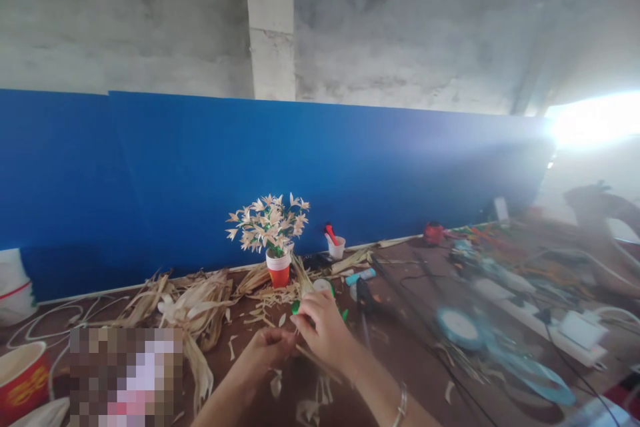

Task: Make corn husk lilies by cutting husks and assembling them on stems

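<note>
Over the brown table, my left hand (273, 348) and my right hand (323, 327) meet with fingertips nearly touching. Both are closed in a pinch on a thin pale strip (320, 361), seemingly dried husk; most of it is hidden by the fingers. Green bits (345, 314) show beside my right hand. Just beyond stands a red and white paper cup (278, 271) holding a bunch of pale husk flowers (270, 221) on green stems. Shavings and small petal-like pieces (276, 383) lie around and below my hands.
Dried corn husks (200, 307) are heaped to the left. A white cup (337, 248) with a red-handled tool stands behind. On the right lie a ribbon roll (459, 327), a power strip (530, 317) and cables. A red paper cup (23, 373) sits front left; a blue partition (175, 180) borders the table.
</note>
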Motion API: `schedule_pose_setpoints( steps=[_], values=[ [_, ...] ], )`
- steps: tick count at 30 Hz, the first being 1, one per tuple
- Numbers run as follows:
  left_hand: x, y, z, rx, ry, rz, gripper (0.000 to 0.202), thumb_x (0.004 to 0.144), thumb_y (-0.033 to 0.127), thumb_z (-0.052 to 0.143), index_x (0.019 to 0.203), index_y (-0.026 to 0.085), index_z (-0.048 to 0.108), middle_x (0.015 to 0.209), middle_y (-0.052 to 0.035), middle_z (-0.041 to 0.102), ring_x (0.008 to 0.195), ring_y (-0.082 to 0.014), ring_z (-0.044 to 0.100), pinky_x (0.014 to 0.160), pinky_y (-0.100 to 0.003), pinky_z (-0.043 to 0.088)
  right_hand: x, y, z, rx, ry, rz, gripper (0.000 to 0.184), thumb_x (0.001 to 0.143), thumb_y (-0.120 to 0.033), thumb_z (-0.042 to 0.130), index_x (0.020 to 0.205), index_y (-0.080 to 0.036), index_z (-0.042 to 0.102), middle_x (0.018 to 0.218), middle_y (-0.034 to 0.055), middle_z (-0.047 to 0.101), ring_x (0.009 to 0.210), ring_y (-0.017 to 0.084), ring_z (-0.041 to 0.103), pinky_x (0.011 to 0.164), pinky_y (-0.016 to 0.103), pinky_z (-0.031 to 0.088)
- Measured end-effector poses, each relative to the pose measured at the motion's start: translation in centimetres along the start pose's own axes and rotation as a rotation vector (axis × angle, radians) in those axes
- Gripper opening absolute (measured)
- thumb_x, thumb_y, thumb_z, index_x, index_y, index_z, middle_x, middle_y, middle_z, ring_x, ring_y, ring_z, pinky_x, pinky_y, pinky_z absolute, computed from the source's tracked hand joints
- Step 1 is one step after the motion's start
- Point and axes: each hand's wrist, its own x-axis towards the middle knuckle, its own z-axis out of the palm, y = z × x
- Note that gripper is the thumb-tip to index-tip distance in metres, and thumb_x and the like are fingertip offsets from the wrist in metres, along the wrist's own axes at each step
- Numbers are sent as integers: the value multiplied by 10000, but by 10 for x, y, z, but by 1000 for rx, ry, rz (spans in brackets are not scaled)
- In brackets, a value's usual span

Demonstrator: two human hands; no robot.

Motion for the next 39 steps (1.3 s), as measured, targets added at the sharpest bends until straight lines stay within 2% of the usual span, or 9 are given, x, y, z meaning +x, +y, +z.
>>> schedule_pose_setpoints(
  steps=[15,17,20,23,26,29,33,36,39],
  values=[
    [-1,-5,5,-274,36,-7,370,495,405,850,566,113,633,486,-10,596,462,-91,503,493,-207,321,2,16,8,30,-10,40,190,868,-234,535,682,-193,533,719,-5,591,760,152,543,767,301,340],
    [0,-5,3,-242,68,3,365,524,415,835,602,119,637,510,-21,631,475,-100,531,498,-207,335,1,30,-5,-11,-29,120,205,899,-242,473,716,-201,556,759,11,617,786,163,566,772,301,361],
    [-2,0,2,-322,138,12,322,566,396,819,666,141,649,597,-14,668,563,-111,594,579,-211,408,-8,64,-33,-308,-39,473,228,873,-130,404,1017,-171,576,993,107,640,942,221,582,792,323,398],
    [-4,5,1,-418,183,-7,290,572,363,820,695,160,654,628,3,663,646,-116,625,634,-201,433,-27,97,-54,-628,-292,798,383,772,-112,509,1151,-64,531,1074,240,606,1014,375,562,782,445,407],
    [-6,9,2,-417,188,-10,273,580,346,808,722,158,671,668,-4,668,624,-103,597,601,-191,418,-48,118,-57,-671,-361,788,503,714,10,465,1205,-89,501,1058,215,632,1019,341,583,847,463,383],
    [-7,11,2,-388,198,4,303,553,366,805,721,142,688,674,-12,657,565,-94,538,559,-201,386,-55,132,-56,-665,-322,719,367,752,-27,443,1082,-130,566,1029,178,645,1008,322,593,848,447,392],
    [-3,7,-1,-367,199,69,343,523,412,809,680,132,691,643,-8,628,568,-97,495,558,-211,355,-38,128,-56,-289,4,796,322,776,-209,520,1091,-142,525,982,160,653,924,314,620,747,405,451],
    [6,-1,-4,-331,225,97,358,513,436,818,622,126,677,564,8,588,507,-72,419,525,-207,302,-14,93,-43,264,216,750,274,757,-347,569,979,-188,551,898,100,671,826,262,640,710,363,486],
    [15,-10,-8,-312,250,79,409,441,461,844,594,122,677,480,23,545,446,-52,343,485,-208,246,8,45,-17,690,81,597,267,690,-365,654,892,-213,568,882,60,682,784,233,636,713,356,510]
  ],
)
